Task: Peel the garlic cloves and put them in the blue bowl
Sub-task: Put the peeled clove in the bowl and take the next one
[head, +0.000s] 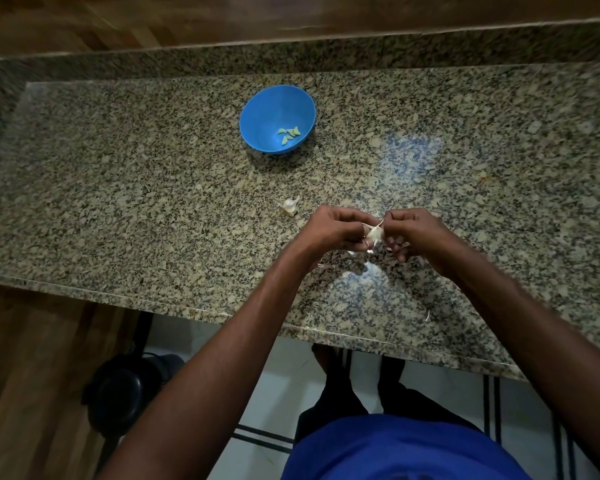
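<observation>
- garlic clove (374, 233) is up off the desk, pinched between both hands, papery skin sticking out at the top
- left hand (333, 232) has its grip curled round the clove's left side
- right hand (414, 233) pinches the skin on the right
- another garlic piece (290, 206) sits on the desk (153, 202) just left of the hands
- blue bowl (267, 109) further back, a few peeled cloves (289, 134) inside
</observation>
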A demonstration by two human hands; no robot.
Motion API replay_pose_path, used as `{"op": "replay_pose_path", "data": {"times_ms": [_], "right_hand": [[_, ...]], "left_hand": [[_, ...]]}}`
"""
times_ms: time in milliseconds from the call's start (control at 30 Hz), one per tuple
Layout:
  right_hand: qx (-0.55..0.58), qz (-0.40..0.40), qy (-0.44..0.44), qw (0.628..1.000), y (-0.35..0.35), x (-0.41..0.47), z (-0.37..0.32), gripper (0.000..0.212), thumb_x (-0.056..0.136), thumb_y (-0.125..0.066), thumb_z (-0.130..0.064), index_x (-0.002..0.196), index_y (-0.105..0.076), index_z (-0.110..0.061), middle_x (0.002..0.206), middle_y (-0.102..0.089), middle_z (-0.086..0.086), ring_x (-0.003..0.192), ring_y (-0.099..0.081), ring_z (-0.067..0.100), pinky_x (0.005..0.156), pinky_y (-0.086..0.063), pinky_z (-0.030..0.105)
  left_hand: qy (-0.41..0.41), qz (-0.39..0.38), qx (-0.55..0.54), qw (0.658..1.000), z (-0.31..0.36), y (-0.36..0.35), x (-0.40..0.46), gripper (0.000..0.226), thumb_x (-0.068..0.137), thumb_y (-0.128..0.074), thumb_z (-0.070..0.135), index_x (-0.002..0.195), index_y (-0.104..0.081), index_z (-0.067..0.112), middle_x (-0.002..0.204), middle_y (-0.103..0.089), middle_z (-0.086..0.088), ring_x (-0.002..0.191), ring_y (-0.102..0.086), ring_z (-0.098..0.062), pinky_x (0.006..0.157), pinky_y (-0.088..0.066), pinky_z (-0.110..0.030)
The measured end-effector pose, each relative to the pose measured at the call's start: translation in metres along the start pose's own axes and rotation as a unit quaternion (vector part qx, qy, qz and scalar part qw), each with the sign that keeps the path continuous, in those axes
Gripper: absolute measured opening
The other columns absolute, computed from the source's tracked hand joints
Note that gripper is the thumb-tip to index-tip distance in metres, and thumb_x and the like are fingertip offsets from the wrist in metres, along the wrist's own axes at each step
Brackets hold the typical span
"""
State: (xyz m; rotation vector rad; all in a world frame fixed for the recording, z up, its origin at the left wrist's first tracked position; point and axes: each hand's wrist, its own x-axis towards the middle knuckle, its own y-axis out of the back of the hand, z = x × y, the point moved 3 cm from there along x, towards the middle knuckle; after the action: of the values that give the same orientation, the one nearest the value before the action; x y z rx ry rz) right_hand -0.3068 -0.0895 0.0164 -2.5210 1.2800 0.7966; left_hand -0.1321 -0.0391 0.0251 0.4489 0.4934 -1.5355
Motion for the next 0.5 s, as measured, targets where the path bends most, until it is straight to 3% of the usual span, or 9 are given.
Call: {"op": "replay_pose_path", "data": {"times_ms": [167,300,400,501], "right_hand": [[-0.001,0.037,0.015,0.999,0.002,0.001,0.004,0.016,0.097,-0.055,-0.005,0.084,-0.063,-0.002,0.070,-0.059,0.009,0.055,-0.054,0.015,0.045,-0.047,0.025],[0.063,0.014,-0.010,0.998,0.002,0.002,0.008,0.012,0.095,-0.050,-0.005,0.088,-0.060,-0.001,0.067,-0.055,0.005,0.054,-0.051,0.016,0.046,-0.045,0.024],[0.029,0.031,-0.013,0.999,0.004,0.002,0.010,0.014,0.094,-0.049,-0.007,0.089,-0.061,-0.001,0.064,-0.053,0.004,0.053,-0.047,0.017,0.044,-0.041,0.023],[-0.053,0.063,0.005,0.997,0.005,0.001,0.011,0.027,0.096,-0.052,-0.013,0.070,-0.057,-0.008,0.062,-0.053,0.004,0.051,-0.044,0.017,0.045,-0.037,0.022]], "left_hand": [[-0.033,0.013,0.010,0.999,-0.001,-0.005,-0.002,0.018,0.091,-0.073,0.003,0.108,-0.074,-0.003,0.097,-0.077,-0.020,0.083,-0.073,-0.027,0.085,-0.063,-0.040],[-0.064,0.026,0.045,0.997,-0.004,-0.004,-0.004,0.016,0.087,-0.077,0.001,0.103,-0.077,0.004,0.098,-0.076,-0.019,0.082,-0.070,-0.025,0.085,-0.061,-0.046],[-0.074,0.056,0.043,0.995,-0.006,-0.002,-0.003,0.012,0.089,-0.075,0.001,0.099,-0.079,0.007,0.095,-0.077,-0.016,0.082,-0.072,-0.025,0.086,-0.061,-0.050],[-0.088,0.073,0.048,0.992,-0.007,-0.002,-0.004,0.011,0.090,-0.075,0.003,0.099,-0.078,0.007,0.094,-0.078,-0.012,0.089,-0.076,-0.031,0.086,-0.063,-0.047]]}}
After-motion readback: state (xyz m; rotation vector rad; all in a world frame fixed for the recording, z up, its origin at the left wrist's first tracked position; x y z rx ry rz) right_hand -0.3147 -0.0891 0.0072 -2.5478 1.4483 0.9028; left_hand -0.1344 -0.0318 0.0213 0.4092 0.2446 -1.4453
